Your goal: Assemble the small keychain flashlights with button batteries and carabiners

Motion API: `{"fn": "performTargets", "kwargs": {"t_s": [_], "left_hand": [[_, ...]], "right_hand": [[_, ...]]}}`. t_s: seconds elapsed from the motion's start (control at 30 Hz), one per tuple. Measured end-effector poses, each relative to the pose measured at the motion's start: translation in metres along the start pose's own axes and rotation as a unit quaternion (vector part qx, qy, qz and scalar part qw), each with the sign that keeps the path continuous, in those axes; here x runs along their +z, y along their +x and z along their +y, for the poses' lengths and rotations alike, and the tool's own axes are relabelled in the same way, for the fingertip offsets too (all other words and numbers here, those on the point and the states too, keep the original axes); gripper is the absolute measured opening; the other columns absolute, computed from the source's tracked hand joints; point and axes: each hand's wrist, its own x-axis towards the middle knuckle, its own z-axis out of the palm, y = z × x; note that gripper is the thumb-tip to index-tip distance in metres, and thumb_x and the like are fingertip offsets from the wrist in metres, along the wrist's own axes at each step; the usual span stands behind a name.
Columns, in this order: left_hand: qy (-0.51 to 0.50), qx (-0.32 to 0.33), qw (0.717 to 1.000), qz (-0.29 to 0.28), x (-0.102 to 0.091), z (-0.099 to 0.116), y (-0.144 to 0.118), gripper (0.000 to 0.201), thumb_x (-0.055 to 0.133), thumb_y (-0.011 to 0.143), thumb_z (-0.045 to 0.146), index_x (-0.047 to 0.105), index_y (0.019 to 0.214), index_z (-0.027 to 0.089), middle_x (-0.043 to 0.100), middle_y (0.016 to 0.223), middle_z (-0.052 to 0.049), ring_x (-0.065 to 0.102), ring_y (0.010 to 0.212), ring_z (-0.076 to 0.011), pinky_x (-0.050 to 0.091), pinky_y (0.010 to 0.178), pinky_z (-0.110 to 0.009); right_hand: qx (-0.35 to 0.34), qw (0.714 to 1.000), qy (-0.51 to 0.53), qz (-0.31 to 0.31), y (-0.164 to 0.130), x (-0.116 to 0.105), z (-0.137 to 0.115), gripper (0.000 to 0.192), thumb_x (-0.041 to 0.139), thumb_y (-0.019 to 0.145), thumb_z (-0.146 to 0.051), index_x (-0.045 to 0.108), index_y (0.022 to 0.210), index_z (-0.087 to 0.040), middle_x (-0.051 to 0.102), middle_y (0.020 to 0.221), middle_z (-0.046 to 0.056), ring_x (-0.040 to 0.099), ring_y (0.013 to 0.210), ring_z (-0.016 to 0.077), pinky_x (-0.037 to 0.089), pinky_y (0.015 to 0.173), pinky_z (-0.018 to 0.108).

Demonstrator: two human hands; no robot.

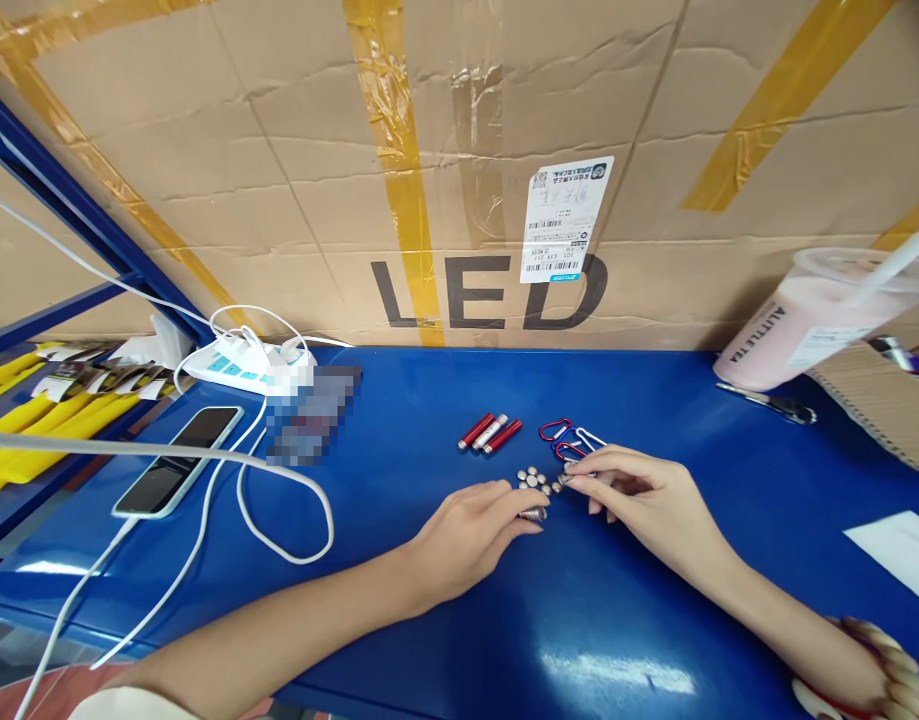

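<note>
Blue table (pixel 444 640) against cardboard wall (pixel 279 180)

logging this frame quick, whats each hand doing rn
Left hand: fingertips on a small silver cylinder, grip cannot be told.
Right hand: fingertips pinching a button cell beside the pile of button cells.

Counts, placed relative to the button cells (pixel 532 478): 3 red tubes (pixel 490 432) just up-left of them; 3 clips (pixel 568 440) just up-right, two red, one white; the cells themselves roughly 7 in a flat cluster, exact number hard to tell, plus 1 small stack (pixel 533 514) right below under the fingers; 2 hands, left hand (pixel 466 535) below-left, right hand (pixel 643 495) to the right; 1 phone (pixel 180 460) far left; 1 power strip (pixel 249 365) up-left; 1 cup (pixel 811 320) far up-right; 1 scissors (pixel 774 402) right; 1 box (pixel 459 170) behind
</note>
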Motion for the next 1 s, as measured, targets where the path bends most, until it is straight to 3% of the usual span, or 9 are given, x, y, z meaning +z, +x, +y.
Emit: {"fn": "performTargets", "kwargs": {"t_s": [0.37, 0.57, 0.7, 0.87, 1.0], "left_hand": [[0.015, 0.022, 1.0, 0.011, 0.002, 0.001, 0.0, 0.032, 0.027, 0.101, 0.029, 0.055, 0.096, 0.012, 0.061, 0.074, -0.005, 0.055, 0.065, -0.015, 0.048, 0.063, -0.025], [0.025, 0.029, 0.999, 0.023, 0.003, 0.0, -0.001, 0.031, 0.029, 0.101, 0.027, 0.056, 0.098, 0.011, 0.062, 0.073, -0.005, 0.054, 0.064, -0.0145, 0.047, 0.062, -0.025], [0.023, 0.048, 0.999, 0.012, 0.004, -0.002, -0.002, 0.033, 0.03, 0.1, 0.027, 0.057, 0.097, 0.01, 0.062, 0.071, -0.005, 0.054, 0.061, -0.0144, 0.046, 0.059, -0.025], [-0.003, 0.065, 0.998, 0.003, 0.004, -0.003, -0.002, 0.034, 0.03, 0.1, 0.027, 0.059, 0.095, 0.01, 0.062, 0.07, -0.006, 0.053, 0.061, -0.0141, 0.047, 0.059, -0.024], [-0.033, 0.071, 0.997, -0.001, 0.004, -0.004, -0.003, 0.031, 0.033, 0.099, 0.024, 0.06, 0.097, 0.009, 0.061, 0.07, -0.005, 0.052, 0.061, -0.0138, 0.046, 0.059, -0.024]], "right_hand": [[-0.083, 0.994, 0.05, -0.053, -0.009, 0.009, -0.012, 0.009, 0.071, 0.074, -0.024, 0.071, 0.066, -0.018, 0.068, 0.07, 0.003, 0.059, 0.044, 0.0085, 0.05, 0.042, 0.018], [-0.056, 0.993, 0.063, -0.083, -0.01, 0.009, -0.01, 0.01, 0.072, 0.072, -0.026, 0.071, 0.067, -0.017, 0.066, 0.07, 0.002, 0.058, 0.045, 0.0079, 0.048, 0.042, 0.018], [-0.038, 0.992, 0.041, -0.115, -0.008, 0.008, -0.01, 0.02, 0.074, 0.07, -0.035, 0.069, 0.065, -0.016, 0.065, 0.068, 0.002, 0.058, 0.047, 0.0088, 0.048, 0.045, 0.02], [-0.051, 0.989, -0.013, -0.142, -0.007, 0.008, -0.006, 0.033, 0.07, 0.072, -0.047, 0.067, 0.061, -0.016, 0.063, 0.062, 0.002, 0.058, 0.049, 0.0111, 0.047, 0.047, 0.023], [-0.081, 0.981, -0.057, -0.164, -0.01, 0.008, -0.005, 0.027, 0.064, 0.08, -0.039, 0.067, 0.063, -0.018, 0.064, 0.063, 0.001, 0.058, 0.052, 0.0108, 0.045, 0.05, 0.022]]}}
